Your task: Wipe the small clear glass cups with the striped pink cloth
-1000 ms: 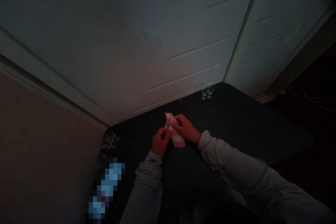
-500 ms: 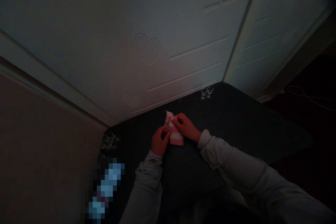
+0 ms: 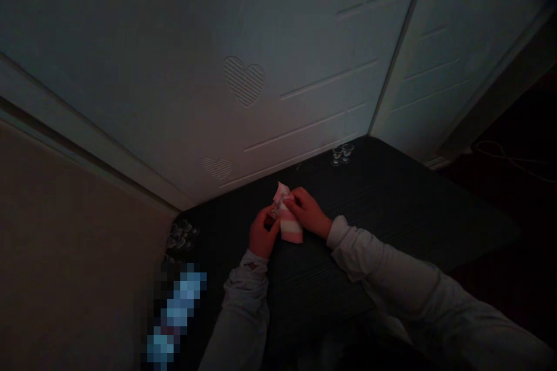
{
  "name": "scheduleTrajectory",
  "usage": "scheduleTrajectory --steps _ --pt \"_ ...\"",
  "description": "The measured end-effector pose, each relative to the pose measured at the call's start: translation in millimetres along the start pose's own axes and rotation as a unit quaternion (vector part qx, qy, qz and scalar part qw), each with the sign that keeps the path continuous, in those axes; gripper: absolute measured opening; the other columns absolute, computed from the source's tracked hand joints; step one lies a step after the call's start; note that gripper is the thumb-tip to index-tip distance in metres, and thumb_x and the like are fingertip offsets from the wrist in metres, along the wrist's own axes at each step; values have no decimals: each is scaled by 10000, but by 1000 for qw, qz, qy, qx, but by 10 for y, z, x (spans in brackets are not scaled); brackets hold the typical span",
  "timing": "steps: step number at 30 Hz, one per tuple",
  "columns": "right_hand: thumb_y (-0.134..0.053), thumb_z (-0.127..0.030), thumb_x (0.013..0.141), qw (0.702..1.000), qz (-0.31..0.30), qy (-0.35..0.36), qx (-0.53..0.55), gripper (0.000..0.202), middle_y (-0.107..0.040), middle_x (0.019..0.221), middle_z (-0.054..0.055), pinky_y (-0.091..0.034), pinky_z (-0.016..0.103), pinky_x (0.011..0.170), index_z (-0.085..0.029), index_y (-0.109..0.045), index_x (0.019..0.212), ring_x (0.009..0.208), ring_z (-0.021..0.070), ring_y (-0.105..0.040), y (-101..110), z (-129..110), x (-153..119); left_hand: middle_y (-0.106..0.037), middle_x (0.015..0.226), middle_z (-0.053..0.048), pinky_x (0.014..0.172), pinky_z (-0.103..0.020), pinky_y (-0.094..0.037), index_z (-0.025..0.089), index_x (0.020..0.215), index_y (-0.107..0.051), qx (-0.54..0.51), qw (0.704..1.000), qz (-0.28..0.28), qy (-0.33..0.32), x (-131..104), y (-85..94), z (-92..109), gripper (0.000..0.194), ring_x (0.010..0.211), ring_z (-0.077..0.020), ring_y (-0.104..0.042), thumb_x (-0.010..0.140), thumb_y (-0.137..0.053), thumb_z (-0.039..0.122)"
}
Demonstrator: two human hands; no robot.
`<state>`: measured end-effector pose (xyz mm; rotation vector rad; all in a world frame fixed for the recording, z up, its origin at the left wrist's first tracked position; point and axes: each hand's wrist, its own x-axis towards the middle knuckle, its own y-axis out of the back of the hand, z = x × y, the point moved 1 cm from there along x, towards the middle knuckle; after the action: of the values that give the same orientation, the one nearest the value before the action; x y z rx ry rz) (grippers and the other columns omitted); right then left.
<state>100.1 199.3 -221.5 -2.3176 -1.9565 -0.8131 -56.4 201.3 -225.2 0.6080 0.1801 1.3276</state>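
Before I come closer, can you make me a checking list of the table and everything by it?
Surface: dark tabletop, faint grain
Things in hand: pink-and-white cloth; anything in its folds unclear
Clutter: two small glasses near the panel; glass cluster at left; blue pixelated patch, unreadable
Hands: right hand grips cloth; left hand beside it, grip unclear
Cables: pale cord, far right
Surroundings: pale panel with hearts; dim light

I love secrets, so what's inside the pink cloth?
Something clear, maybe glass, peeks from the cloth between the left hand and right hand. Hands and folds cover the rest.
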Motion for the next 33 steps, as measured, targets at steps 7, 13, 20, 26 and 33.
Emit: scheduleTrajectory --steps 7,13,20,26,33 --pt "-411 -270 822 999 27 -21 1 167 -446 713 1 -372 275 650 -188 -466 686 689 140 -444 16 34 9 -634 764 -29 705 -279 -446 148 988 -542 -142 985 -41 90 30 39 34 333 717 -148 -589 770 -463 387" --pt "-413 -266 819 999 30 -28 11 154 -465 728 6 -378 274 640 -189 -479 703 688 140 -452 2 51 -9 -659 742 -39 736 -296 -443 136 819 -617 -152 981 -65 100 57 54 16 328 721 -163 -597 767 -458 418" --pt "-444 -277 800 999 25 -38 16 139 -472 723 6 -383 272 622 -189 -491 703 677 139 -450 5 34 -20 -678 735 -32 737 -315 -454 146 807 -632 -190 973 -60 117 80 71 33 323 710 -173 -613 748 -472 421" --pt "-467 -275 784 999 25 -38 16 126 -465 729 6 -384 272 623 -184 -491 700 675 135 -450 3 42 -18 -677 728 -23 740 -306 -451 145 879 -608 -193 971 -56 129 82 72 23 303 694 -159 -613 732 -509 390" --pt "-560 -262 709 998 30 -46 34 115 -447 730 -11 -380 262 607 -182 -478 696 660 125 -444 -1 25 -15 -670 774 -41 750 -316 -451 140 913 -570 -208 968 -56 130 80 55 2 326 726 -164 -620 689 -563 376"
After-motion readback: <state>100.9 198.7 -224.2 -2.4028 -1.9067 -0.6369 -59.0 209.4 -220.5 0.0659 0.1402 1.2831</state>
